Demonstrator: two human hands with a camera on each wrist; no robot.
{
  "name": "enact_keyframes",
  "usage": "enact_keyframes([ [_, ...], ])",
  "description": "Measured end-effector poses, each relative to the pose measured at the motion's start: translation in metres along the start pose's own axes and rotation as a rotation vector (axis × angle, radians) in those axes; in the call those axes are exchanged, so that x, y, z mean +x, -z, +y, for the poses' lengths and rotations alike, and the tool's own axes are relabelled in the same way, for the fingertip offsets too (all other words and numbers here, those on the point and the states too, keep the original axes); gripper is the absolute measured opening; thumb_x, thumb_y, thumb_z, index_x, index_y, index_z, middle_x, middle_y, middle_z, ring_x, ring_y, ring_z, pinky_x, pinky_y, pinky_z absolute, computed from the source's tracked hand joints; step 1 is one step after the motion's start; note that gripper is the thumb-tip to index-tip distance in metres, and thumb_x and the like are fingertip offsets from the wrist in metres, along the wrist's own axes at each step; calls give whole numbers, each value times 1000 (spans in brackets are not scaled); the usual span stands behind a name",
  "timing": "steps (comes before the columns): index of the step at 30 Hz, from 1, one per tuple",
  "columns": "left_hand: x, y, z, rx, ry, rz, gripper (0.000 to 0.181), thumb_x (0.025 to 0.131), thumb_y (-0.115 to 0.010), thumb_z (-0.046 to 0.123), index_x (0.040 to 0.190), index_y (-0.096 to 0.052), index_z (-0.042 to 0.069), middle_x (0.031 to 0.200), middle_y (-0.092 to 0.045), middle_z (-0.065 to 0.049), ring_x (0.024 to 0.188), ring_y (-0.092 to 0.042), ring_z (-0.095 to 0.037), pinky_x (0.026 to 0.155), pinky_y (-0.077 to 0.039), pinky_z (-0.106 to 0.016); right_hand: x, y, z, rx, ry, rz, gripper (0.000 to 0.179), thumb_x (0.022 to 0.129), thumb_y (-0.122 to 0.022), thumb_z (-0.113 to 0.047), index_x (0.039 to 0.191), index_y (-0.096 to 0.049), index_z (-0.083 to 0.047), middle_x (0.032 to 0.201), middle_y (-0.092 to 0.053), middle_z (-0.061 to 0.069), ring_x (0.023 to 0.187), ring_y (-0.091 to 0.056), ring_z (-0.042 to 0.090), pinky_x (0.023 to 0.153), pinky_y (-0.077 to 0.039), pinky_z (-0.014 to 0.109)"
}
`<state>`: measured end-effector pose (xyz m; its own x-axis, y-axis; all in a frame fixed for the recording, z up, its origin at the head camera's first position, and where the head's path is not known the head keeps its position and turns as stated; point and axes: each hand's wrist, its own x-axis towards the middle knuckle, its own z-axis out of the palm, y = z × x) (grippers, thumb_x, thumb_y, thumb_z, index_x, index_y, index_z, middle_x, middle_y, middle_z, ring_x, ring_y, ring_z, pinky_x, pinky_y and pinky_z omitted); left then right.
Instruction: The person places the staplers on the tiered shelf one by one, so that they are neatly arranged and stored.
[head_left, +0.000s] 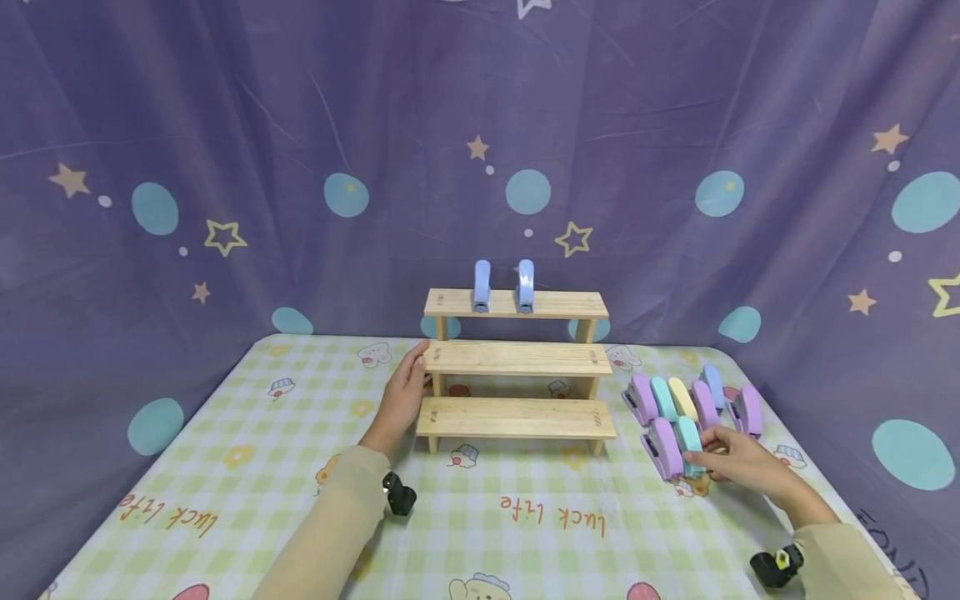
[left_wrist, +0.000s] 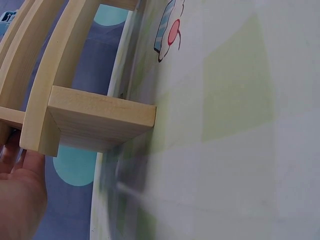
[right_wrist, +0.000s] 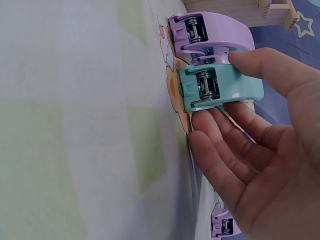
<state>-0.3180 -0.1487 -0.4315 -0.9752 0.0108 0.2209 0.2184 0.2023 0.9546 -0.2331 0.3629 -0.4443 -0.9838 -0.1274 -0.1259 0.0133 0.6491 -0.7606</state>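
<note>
My left hand (head_left: 401,396) holds the left end of a three-tier wooden stand (head_left: 517,417) at its middle board. Some of its fingertips are hidden behind the wood in the left wrist view. On the right, my right hand (right_wrist: 260,135) pinches a mint hole punch (right_wrist: 232,82), thumb on one side and fingers on the other. A purple hole punch (right_wrist: 225,32) is right beside it, on the thumb's side. Two blue hole punches, one left (head_left: 482,287) and one right (head_left: 525,287), stand upright on the top board.
Behind the right hand, several more hole punches are grouped on the checked tablecloth (head_left: 300,433): purple (head_left: 641,400), mint (head_left: 663,398), yellow (head_left: 682,398) and blue (head_left: 712,385). Another purple one (head_left: 748,410) lies at the far right. A purple curtain (head_left: 630,125) hangs behind the table.
</note>
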Motion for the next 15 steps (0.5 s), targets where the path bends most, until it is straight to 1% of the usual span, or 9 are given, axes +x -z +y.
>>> enact_keyframes([
  [1,-3,0,6,2,4,-4,48,112,-32,30,158,-33,15,154,-39,-19,132,-49,-38,106,-47,-47,0,0,0,1,0,0,43,94,-73,-29,113,-54,5,102,-61,11,85,-62,20,71,-59,29],
  [4,-3,1,7,8,5,-4,48,112,-32,30,158,-33,16,155,-39,-19,132,-49,-39,106,-47,-47,0,-1,0,17,-2,-1,42,95,-72,-28,113,-53,5,105,-59,12,87,-61,20,71,-59,30],
  [6,-3,1,7,10,18,1,47,112,-32,30,158,-34,18,155,-39,-18,133,-49,-38,106,-47,-48,0,-1,1,29,-1,0,42,95,-71,-28,113,-52,5,106,-59,13,88,-61,21,72,-60,31],
  [8,2,0,-4,19,14,17,48,111,-33,34,157,-35,21,154,-41,-16,131,-51,-36,104,-49,-48,0,-1,1,34,1,4,41,95,-71,-27,112,-52,5,106,-58,13,89,-61,21,72,-60,31],
  [15,2,0,-4,32,17,2,48,112,-31,35,158,-33,24,156,-39,-14,132,-50,-36,106,-47,-47,-2,4,-6,14,12,22,42,94,-72,-28,111,-53,5,104,-60,13,86,-62,21,70,-61,32],
])
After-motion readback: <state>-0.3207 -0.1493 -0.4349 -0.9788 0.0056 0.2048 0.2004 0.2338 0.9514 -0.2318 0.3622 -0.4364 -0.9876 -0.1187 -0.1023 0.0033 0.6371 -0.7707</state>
